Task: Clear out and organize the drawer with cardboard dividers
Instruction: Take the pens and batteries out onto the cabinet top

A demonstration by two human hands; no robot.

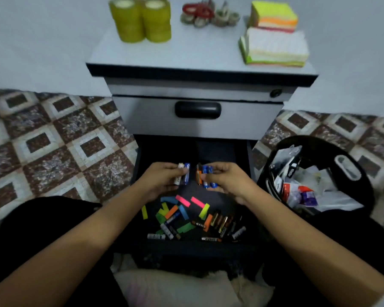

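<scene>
Black open drawer [222,151] lies beneath both hands; the left hand [162,180] curls around two batteries [183,173], the right hand [228,182] clutches a bunch of batteries [205,176], while loose batteries [222,222] and coloured paper strips [182,201] litter its front edge

Open drawer [186,246]: loose batts [222,224], colored paper strips [183,200] on bottom.

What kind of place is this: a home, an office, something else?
Most likely a room in a home. A small drawer cabinet stands on a patterned floor, with tape rolls and note pads on top, and a black rubbish container beside it.
</scene>
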